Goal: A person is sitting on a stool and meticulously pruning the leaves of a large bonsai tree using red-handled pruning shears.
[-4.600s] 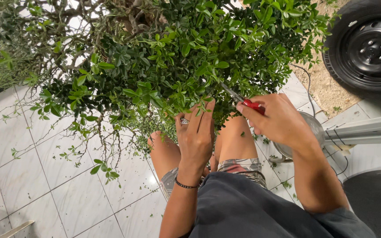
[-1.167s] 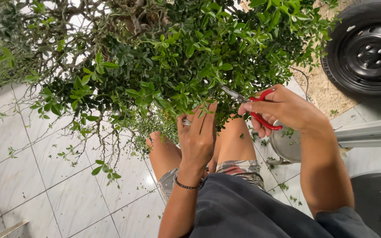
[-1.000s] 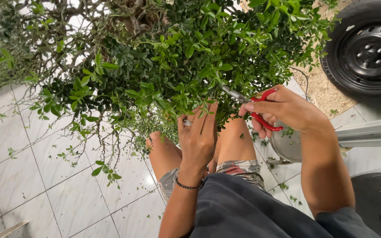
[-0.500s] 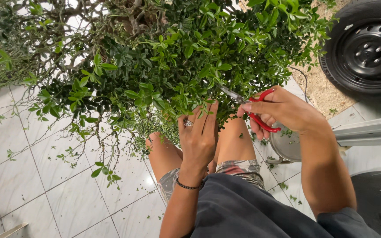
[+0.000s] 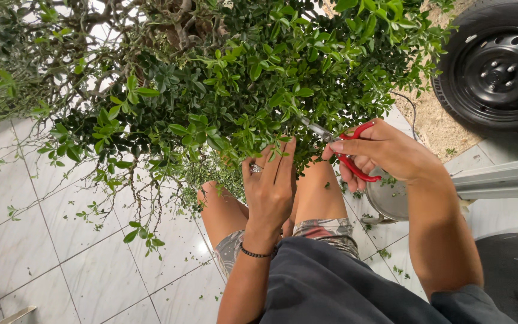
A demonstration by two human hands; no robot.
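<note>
Left hand (image 5: pixel 271 189): fingers straight and together, reaching up into the lower leaves of the bush (image 5: pixel 235 78), fingertips touching the foliage, nothing gripped. Ring on one finger, dark bracelet (image 5: pixel 254 254) at the wrist, forearm rising from lower centre.

Right hand (image 5: pixel 382 153): closed around the red handles of the scissors (image 5: pixel 346 147), blades pointing left into the leaves just beside the left fingertips. Forearm angled up from lower right.

Bare knees below the hands, over white tiles (image 5: pixel 49 240) scattered with cut leaves. Metal pot (image 5: pixel 391 201) just behind the right hand. Black wheel (image 5: pixel 499 60) at far upper right, on gravel.
</note>
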